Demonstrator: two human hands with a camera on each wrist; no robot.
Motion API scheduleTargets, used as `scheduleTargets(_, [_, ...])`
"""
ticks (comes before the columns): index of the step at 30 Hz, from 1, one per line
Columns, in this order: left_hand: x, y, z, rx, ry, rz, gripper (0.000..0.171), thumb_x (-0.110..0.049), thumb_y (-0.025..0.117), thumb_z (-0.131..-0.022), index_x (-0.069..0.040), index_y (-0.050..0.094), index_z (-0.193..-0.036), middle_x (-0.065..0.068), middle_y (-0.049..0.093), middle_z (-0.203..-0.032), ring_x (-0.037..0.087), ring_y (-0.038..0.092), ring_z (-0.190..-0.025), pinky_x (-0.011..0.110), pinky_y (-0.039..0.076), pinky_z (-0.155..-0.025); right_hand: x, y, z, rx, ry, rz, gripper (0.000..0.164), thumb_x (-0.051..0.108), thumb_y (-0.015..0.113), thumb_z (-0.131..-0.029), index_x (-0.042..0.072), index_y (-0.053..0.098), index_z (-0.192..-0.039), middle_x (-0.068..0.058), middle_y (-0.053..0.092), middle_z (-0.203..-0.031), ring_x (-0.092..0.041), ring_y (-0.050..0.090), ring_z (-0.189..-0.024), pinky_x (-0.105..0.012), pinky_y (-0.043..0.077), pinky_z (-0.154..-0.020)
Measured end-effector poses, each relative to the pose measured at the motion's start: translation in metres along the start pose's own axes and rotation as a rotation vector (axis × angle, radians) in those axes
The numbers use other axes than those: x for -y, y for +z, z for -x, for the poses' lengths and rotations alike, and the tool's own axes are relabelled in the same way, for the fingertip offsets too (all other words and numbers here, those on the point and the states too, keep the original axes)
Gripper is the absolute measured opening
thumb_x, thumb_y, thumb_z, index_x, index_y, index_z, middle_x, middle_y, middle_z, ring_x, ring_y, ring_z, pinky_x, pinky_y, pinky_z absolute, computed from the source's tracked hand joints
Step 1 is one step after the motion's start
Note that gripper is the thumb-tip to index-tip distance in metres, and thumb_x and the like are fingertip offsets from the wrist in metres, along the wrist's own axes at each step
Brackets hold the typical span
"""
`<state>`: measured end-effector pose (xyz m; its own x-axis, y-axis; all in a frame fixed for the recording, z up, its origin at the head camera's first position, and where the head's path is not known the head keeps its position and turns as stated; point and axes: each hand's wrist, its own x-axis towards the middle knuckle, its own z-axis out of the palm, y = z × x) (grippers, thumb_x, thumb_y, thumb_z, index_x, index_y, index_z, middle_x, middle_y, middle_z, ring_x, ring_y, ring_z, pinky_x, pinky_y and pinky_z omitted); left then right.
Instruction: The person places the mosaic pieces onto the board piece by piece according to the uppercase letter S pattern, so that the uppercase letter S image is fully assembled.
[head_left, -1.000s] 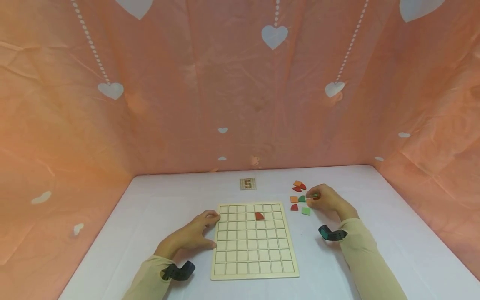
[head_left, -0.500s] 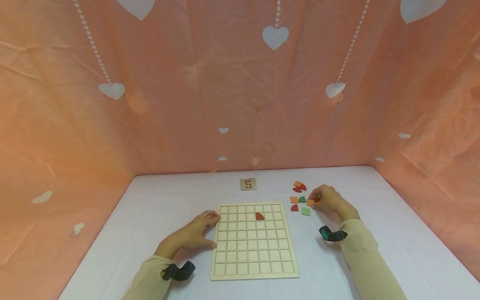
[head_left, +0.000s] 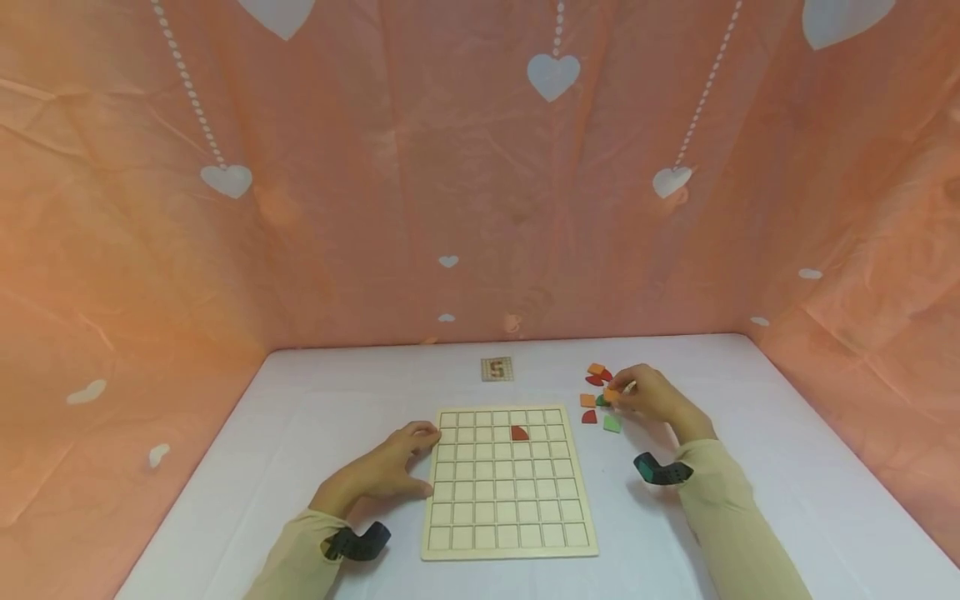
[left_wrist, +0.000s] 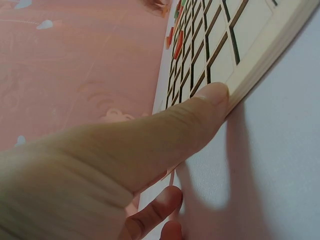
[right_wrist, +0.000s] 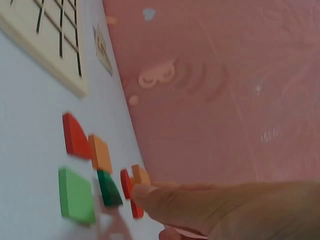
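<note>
Thumb and fingers of my right hand (head_left: pixel 652 393) pinch an orange square tile (head_left: pixel 611 395), which overlaps a dark green quarter-round tile (head_left: pixel 602 401) in the head view. Around it lie another orange square (head_left: pixel 587 400), a red quarter-round tile (head_left: pixel 588 417) and a light green square (right_wrist: pixel 76 196). My left hand (head_left: pixel 386 463) rests at the left edge of a pale wooden grid board (head_left: pixel 506 552), its thumb (left_wrist: pixel 212 95) touching the rim. One red quarter-round tile (head_left: pixel 519 433) sits in a cell of the board's second row from the back.
A small square card (head_left: pixel 497 369) with a brown figure lies behind the board. Farther back on the right, an orange square (head_left: pixel 596 368) overlaps red tiles (head_left: pixel 594 380). The white table (head_left: pixel 337 375) ends at an orange cloth backdrop (head_left: pixel 480 192) with hearts.
My right hand has taken hold of the orange square tile and shifted slightly left with it, over the dark green tile. The left hand and the board have stayed in place.
</note>
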<state>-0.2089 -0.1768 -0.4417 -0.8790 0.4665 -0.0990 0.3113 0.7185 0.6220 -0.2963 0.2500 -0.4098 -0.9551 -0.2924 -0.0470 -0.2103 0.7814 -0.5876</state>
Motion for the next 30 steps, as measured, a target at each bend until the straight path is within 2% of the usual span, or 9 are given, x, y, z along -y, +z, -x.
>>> scheduleTargets(4, [0.0, 0.0, 0.0, -0.003, -0.007, -0.002, 0.085, -0.016, 0.086, -0.077, 0.004, 0.045, -0.149, 0.018, 0.038, -0.157, 0.044, 0.032, -0.148, 0.06, 0.03, -0.121, 0.01, 0.005, -0.003, -0.018, -0.064, -0.019, 0.021, 0.0, 0.07, -0.088, -0.005, 0.071, -0.108, -0.02, 0.07, -0.108, -0.022, 0.056, -0.084, -0.027, 0.05, -0.073])
scheduleTargets(9, [0.0, 0.0, -0.001, 0.001, 0.006, -0.008, 0.085, -0.016, 0.086, -0.078, 0.004, 0.044, -0.149, 0.019, 0.038, -0.157, 0.044, 0.032, -0.148, 0.06, 0.029, -0.122, 0.023, 0.012, -0.005, -0.046, -0.151, -0.02, 0.021, 0.005, 0.074, -0.088, -0.005, 0.072, -0.107, -0.022, 0.072, -0.111, -0.017, 0.055, -0.075, -0.025, 0.047, -0.069])
scheduleTargets(12, [0.0, 0.0, 0.0, -0.001, 0.005, -0.012, 0.084, -0.016, 0.085, -0.078, 0.005, 0.045, -0.148, 0.019, 0.038, -0.157, 0.045, 0.032, -0.148, 0.061, 0.029, -0.122, 0.029, 0.018, -0.007, -0.053, -0.188, 0.0, 0.02, 0.008, 0.075, -0.088, -0.003, 0.072, -0.105, -0.019, 0.073, -0.108, -0.016, 0.055, -0.076, -0.025, 0.047, -0.07])
scheduleTargets(16, [-0.001, 0.0, 0.001, -0.001, -0.004, -0.016, 0.084, -0.016, 0.085, -0.078, 0.004, 0.045, -0.148, 0.019, 0.038, -0.157, 0.045, 0.032, -0.148, 0.06, 0.029, -0.122, 0.036, 0.025, -0.008, -0.062, -0.231, 0.023, 0.02, 0.003, 0.073, -0.087, -0.004, 0.073, -0.107, -0.015, 0.071, -0.1, -0.015, 0.055, -0.077, -0.024, 0.047, -0.07])
scheduleTargets(22, [-0.002, -0.001, 0.0, -0.003, -0.013, -0.01, 0.084, -0.016, 0.086, -0.077, 0.004, 0.045, -0.149, 0.019, 0.037, -0.158, 0.044, 0.031, -0.149, 0.06, 0.028, -0.122, 0.049, 0.036, -0.009, -0.034, -0.232, -0.022, 0.022, 0.002, 0.071, -0.089, -0.003, 0.073, -0.111, -0.014, 0.069, -0.101, -0.01, 0.051, -0.062, -0.02, 0.045, -0.054])
scheduleTargets(25, [-0.002, -0.001, 0.001, -0.004, -0.008, 0.0, 0.084, -0.015, 0.086, -0.077, 0.005, 0.045, -0.148, 0.02, 0.037, -0.157, 0.045, 0.031, -0.148, 0.061, 0.028, -0.122, 0.058, 0.045, -0.009, -0.009, -0.235, -0.039, 0.022, 0.009, 0.072, -0.091, 0.0, 0.073, -0.111, -0.012, 0.071, -0.102, -0.009, 0.05, -0.061, -0.02, 0.045, -0.053])
scheduleTargets(30, [-0.001, 0.0, 0.001, -0.008, 0.0, -0.004, 0.085, -0.016, 0.086, -0.076, 0.006, 0.045, -0.148, 0.02, 0.038, -0.156, 0.045, 0.032, -0.148, 0.061, 0.029, -0.122, 0.07, 0.059, -0.011, 0.033, -0.265, -0.043, 0.02, 0.013, 0.074, -0.09, 0.002, 0.074, -0.108, -0.009, 0.072, -0.099, -0.008, 0.053, -0.066, -0.019, 0.046, -0.061])
